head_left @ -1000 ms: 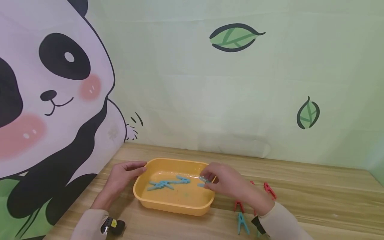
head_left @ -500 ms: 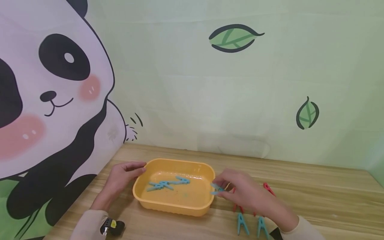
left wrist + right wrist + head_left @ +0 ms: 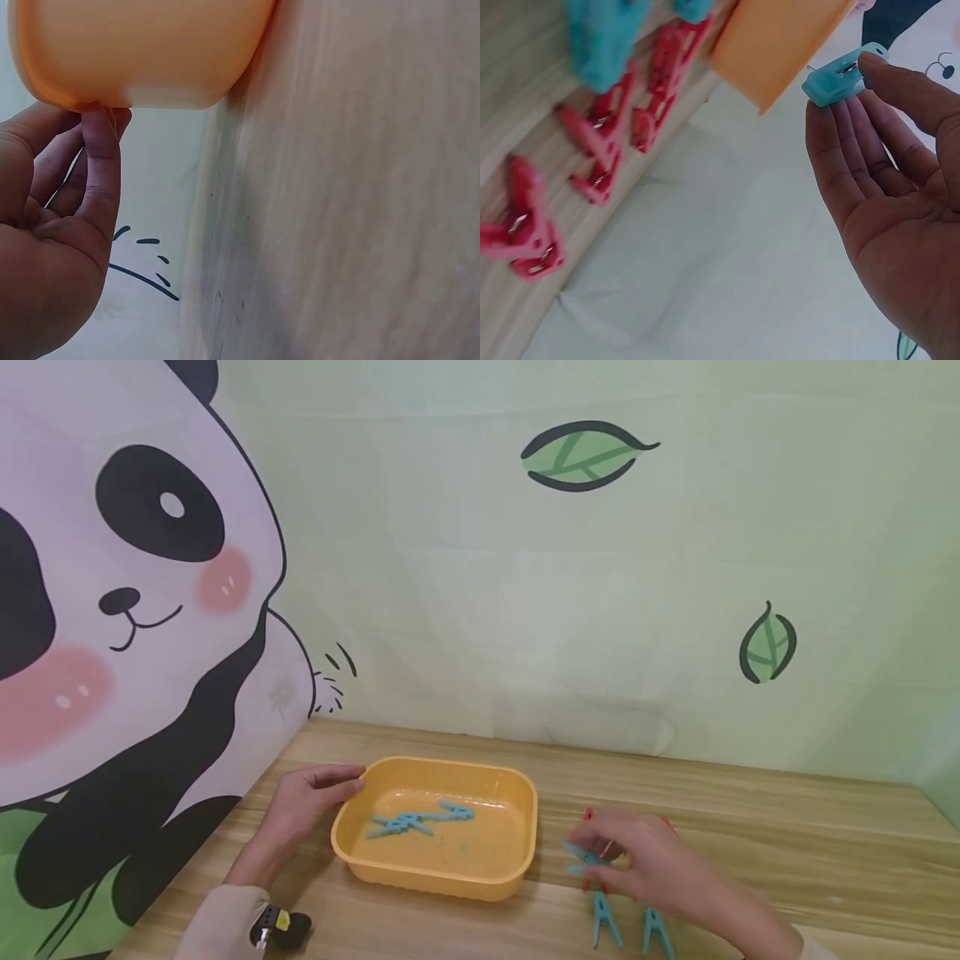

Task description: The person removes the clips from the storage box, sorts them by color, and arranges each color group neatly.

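Note:
At the left end of an orange plastic basin (image 3: 435, 881), my left hand (image 3: 303, 802) holds the rim between thumb and fingers; the left wrist view shows the fingertips against the basin's outer side. My right hand (image 3: 637, 864) pinches a light-blue clothespin (image 3: 844, 79) between thumb and fingers, raised to the right of the basin. Blue clothespins (image 3: 408, 823) lie together on the basin floor. Two more blue clothespins, a left one (image 3: 604, 920) and a right one (image 3: 656, 932), rest on the table in front of the right hand.
Several red clothespins (image 3: 596, 146) lie on the wooden table (image 3: 810, 852), partly hidden behind my right hand in the head view. Behind the table hangs a pale green backdrop (image 3: 450, 610) with leaves and a panda printed on it.
My right hand has moved right, out from over the basin to above the table clothespins, with the blue clothespin pinched throughout. The left hand and the basin have stayed in place.

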The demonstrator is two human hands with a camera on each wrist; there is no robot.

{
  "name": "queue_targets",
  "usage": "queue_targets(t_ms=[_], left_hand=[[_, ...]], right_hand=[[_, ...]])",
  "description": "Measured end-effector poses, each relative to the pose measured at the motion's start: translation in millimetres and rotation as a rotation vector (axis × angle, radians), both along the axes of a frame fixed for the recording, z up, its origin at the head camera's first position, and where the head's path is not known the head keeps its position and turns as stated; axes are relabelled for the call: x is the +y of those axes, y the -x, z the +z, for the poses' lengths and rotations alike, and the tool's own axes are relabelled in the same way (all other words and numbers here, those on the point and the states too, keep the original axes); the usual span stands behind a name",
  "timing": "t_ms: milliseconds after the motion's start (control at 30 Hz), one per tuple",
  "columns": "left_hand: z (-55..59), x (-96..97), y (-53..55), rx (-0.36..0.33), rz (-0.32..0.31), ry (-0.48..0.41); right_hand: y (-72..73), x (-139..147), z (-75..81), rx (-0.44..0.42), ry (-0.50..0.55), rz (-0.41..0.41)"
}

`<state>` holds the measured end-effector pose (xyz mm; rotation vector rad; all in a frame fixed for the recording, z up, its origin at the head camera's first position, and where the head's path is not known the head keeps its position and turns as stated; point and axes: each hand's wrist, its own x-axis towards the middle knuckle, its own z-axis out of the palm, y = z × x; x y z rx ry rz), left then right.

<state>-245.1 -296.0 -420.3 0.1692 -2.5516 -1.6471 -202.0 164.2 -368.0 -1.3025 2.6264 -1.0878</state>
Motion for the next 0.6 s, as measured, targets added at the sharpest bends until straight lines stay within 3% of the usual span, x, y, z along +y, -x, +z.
queue_targets(t_ms=[300,600], left_hand=[[0.4,1.2,0.2,0.000,0.001,-0.002],[0.9,1.2,-0.3,0.000,0.005,0.008]], right_hand=[[0.9,26,-18.4,0.026,-0.002,0.018],[1.9,53,-29.4,-0.030,-0.038,0.011]])
